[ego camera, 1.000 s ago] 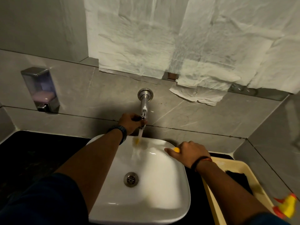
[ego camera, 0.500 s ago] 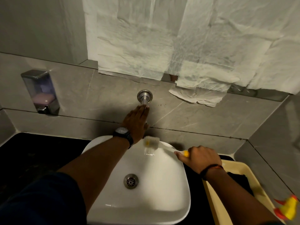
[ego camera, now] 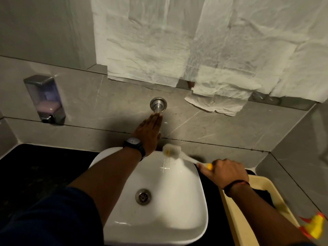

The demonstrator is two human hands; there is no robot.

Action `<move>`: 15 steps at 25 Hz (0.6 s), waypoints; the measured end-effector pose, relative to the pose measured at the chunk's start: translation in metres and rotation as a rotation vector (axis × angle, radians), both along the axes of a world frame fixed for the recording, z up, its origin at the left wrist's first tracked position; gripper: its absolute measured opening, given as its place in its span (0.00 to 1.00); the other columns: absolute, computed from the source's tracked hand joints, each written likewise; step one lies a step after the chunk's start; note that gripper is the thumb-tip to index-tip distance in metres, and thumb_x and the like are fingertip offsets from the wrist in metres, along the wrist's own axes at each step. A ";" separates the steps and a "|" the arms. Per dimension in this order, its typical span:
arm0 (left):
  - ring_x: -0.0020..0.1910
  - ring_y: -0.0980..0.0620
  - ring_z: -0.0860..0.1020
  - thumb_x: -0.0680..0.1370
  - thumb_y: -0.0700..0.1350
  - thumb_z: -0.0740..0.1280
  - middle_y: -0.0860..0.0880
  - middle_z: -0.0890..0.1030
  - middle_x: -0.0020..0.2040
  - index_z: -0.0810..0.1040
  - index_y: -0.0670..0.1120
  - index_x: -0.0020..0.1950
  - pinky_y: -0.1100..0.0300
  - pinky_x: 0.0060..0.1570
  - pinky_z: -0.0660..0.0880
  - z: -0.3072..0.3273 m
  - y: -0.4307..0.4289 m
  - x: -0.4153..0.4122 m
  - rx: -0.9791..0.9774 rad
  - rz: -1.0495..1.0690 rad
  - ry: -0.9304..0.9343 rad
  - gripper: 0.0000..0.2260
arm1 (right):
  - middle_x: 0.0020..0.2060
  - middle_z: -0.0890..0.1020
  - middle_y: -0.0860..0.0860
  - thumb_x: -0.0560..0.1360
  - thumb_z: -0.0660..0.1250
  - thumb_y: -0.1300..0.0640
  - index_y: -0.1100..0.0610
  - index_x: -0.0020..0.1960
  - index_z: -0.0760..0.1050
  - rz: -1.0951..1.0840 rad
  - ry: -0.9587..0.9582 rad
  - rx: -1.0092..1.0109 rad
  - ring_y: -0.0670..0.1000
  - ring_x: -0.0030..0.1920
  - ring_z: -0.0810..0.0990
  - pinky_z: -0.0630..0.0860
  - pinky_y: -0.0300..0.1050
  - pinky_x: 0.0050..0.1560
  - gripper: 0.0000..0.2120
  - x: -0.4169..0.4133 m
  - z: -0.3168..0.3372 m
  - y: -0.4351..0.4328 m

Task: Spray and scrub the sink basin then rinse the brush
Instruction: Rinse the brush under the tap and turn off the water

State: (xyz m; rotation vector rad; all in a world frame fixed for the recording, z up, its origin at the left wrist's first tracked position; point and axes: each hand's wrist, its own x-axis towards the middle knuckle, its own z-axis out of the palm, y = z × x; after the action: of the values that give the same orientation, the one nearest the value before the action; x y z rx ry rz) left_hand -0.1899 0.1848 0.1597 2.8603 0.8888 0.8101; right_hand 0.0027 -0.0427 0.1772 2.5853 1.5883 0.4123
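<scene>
A white sink basin [ego camera: 170, 206] with a metal drain [ego camera: 143, 196] sits on a black counter. My right hand [ego camera: 225, 172] grips the yellow handle of a scrub brush [ego camera: 172, 151]; its white bristle head hovers over the basin's back rim. My left hand [ego camera: 149, 133], with a dark watch on the wrist, lies flat with straight fingers over the wall tap [ego camera: 158, 106], covering the spout. I see no water stream.
A soap dispenser [ego camera: 44, 99] hangs on the grey tile wall at left. Crumpled white paper [ego camera: 204, 50] covers the wall above. A cream plastic tub [ego camera: 252, 208] holding a dark cloth stands at right, with a yellow-and-red object [ego camera: 315, 226] at the frame's edge.
My left hand left its grip under the spout and now lies flat on top of the tap. The water stream has stopped. My right hand pulled the brush head back to the rim.
</scene>
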 end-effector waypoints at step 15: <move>0.76 0.45 0.49 0.80 0.45 0.54 0.43 0.49 0.77 0.37 0.47 0.72 0.55 0.73 0.47 -0.007 0.000 0.001 0.038 0.003 -0.048 0.29 | 0.22 0.69 0.46 0.58 0.29 0.19 0.52 0.26 0.66 0.011 -0.044 -0.060 0.47 0.25 0.70 0.67 0.40 0.29 0.42 0.008 -0.003 -0.001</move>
State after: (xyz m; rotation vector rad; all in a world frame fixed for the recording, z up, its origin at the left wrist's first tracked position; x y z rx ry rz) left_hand -0.1885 0.1847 0.1529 2.8584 0.8823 0.9018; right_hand 0.0103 -0.0440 0.1737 2.5070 1.5770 0.4124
